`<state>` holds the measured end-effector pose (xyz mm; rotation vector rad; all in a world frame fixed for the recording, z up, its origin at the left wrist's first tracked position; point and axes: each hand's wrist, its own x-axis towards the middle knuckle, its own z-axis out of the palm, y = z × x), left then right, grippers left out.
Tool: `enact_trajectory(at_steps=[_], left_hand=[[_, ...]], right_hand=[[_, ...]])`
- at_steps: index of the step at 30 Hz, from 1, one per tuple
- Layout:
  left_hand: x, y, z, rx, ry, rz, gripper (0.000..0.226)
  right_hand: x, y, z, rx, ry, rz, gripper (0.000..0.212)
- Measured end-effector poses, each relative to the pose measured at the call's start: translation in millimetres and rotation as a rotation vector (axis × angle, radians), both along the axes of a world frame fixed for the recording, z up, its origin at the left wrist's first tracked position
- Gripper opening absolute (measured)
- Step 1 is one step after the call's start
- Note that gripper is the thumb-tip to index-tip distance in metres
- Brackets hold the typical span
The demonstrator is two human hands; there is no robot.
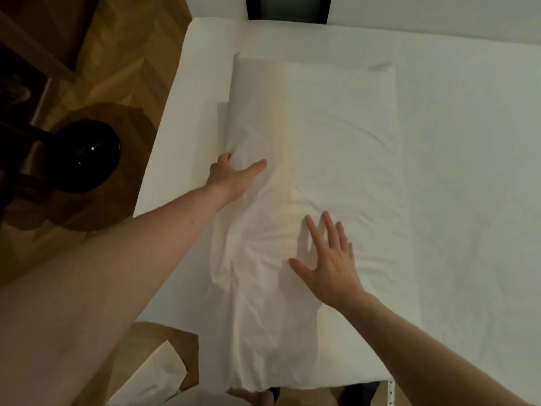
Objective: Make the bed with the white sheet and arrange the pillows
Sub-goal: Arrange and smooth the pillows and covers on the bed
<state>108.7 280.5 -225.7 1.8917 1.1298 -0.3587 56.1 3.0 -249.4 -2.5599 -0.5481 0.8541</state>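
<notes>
A long white pillow [336, 148] in a creased case lies along the left part of the bed, on the smooth white sheet [474, 142]. My left hand [231, 177] grips the pillow's left edge, fingers curled into the fabric and thumb lying on top. My right hand [328, 259] lies flat on the wrinkled middle of the pillow, fingers spread and straight. The pillow's near end reaches the mattress's front edge.
A black round lamp or vase [85, 155] stands on a round wooden side table [137, 206] left of the bed. Wooden parquet floor [123, 60] runs along the left. White cloth [158, 376] lies on the floor at the bottom left. A dark gap [288, 8] shows behind the mattress.
</notes>
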Motion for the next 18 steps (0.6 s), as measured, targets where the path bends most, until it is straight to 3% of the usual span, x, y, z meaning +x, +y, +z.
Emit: enact_trajectory(at_steps=[2,4,7,11,13,15,16,18], left_hand=[[19,-2,-14,0.040,0.058,0.039,0.113],[24,3,-26,0.080,0.058,0.079,0.090],[12,0,-22,-0.010,-0.090,0.089,0.051],[-27,-17,11,-0.216,-0.411,0.045,0.032],[-38,-13,17,-0.225,-0.457,0.098,0.027],[-39,-1,3,-0.128,-0.387,0.191,0.030],[-35,6,-10,-0.075,-0.270,0.194,0.039],[-25,16,-32,-0.020,0.121,-0.003,0.071]], right_hand=[[-10,12,-17,-0.086,0.041,0.096,0.096],[-23,11,-35,-0.144,0.069,0.146,0.095],[-34,-4,-55,-0.205,0.100,0.160,0.093],[-36,-17,-52,-0.162,0.100,0.179,0.094],[-37,-23,-44,-0.147,0.119,0.227,0.092],[-42,-31,-38,-0.179,0.131,0.338,0.089],[-44,-36,-37,-0.205,0.134,0.400,0.087],[-45,-41,-36,-0.252,0.161,0.482,0.087]])
